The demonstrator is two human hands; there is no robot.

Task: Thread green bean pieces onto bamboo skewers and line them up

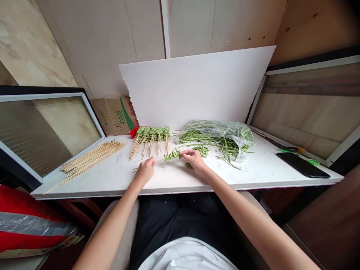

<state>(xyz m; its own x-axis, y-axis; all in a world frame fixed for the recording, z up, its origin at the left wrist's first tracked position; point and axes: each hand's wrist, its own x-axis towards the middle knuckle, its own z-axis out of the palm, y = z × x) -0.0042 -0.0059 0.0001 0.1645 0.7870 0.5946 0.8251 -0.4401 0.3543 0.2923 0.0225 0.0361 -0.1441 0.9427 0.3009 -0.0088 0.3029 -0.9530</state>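
Observation:
My left hand is closed round the bare wooden end of a bamboo skewer. Short cut pieces of green bean are threaded side by side along its other end. At that tip my right hand pinches with thumb and forefinger; a bean piece seems to be between them, mostly hidden by the fingers. Behind and beside the right hand lies a pile of cut bean pieces, partly covered by it. Finished-looking bean skewers lie in several bundles at the back, sticks pointing toward me.
Loose bamboo skewers lie spread at the left. A clear plastic bag of long green beans rests at the back right. A black phone lies near the right edge. A white board and cardboard box stand behind.

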